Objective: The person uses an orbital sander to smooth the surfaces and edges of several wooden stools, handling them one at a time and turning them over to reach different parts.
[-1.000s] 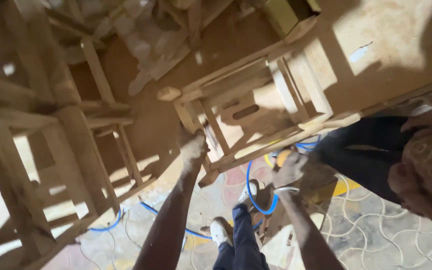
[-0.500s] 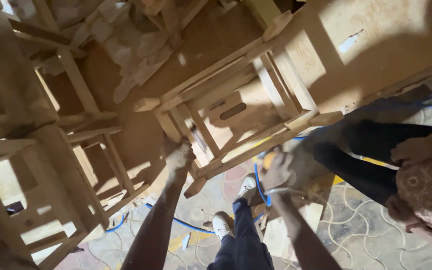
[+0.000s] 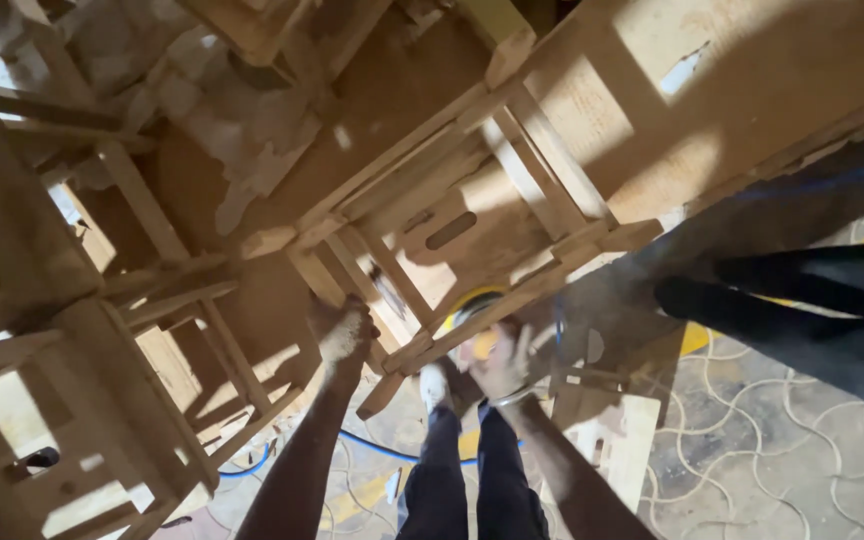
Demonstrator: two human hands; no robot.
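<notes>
Patterned paving [image 3: 752, 460] lies underfoot, crowded with raw wooden frames. From the head camera, the left hand [image 3: 342, 330] is clenched on a lower rail of the tilted wooden chair [image 3: 472, 230], steadying it. The right hand [image 3: 497, 365] grasps a yellow sander [image 3: 472, 305] pressed under a rail. Keeping the pad flat and that brace firm should give an even finish, I'd judge.

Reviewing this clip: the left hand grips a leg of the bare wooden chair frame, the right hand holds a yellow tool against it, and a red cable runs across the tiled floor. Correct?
Not quite. The head view shows the cable on the floor is blue, not red. The rest stands: left hand on the chair frame, right hand at the yellow tool.
</notes>
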